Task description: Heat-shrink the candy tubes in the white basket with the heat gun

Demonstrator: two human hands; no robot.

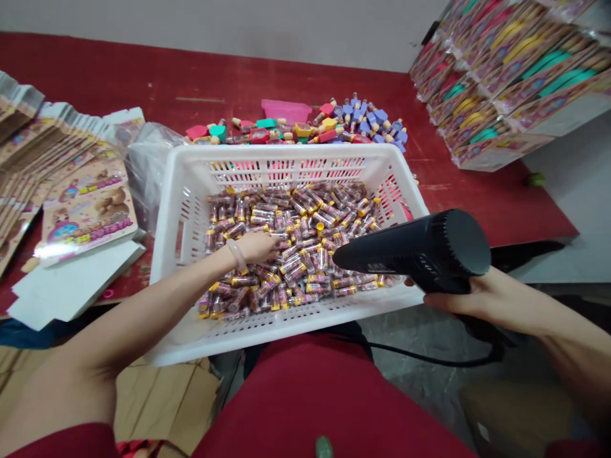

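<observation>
A white plastic basket [286, 157] in front of me holds a heap of small clear tubes [296, 267] with yellow caps and dark contents. Over the middle of the heap reaches my left hand [260, 247], a pale bracelet on its wrist. Its fingers point to the right, loosely stretched and touching the tubes; the fingertips are hard to make out. My right hand [458, 300] is closed round the handle of a black hair dryer [405, 245]. The dryer's nozzle points left, above the right part of the heap. A black cord [439, 363] trails below it.
Behind the basket, colourful small bottles [372, 121] and a pink tray [286, 111] lie on the red table [119, 70]. Printed boxes [86, 197] and a clear plastic bag [150, 165] are at left. Wrapped packs [515, 83] are stacked at right. Flattened cardboard [162, 401] lies below.
</observation>
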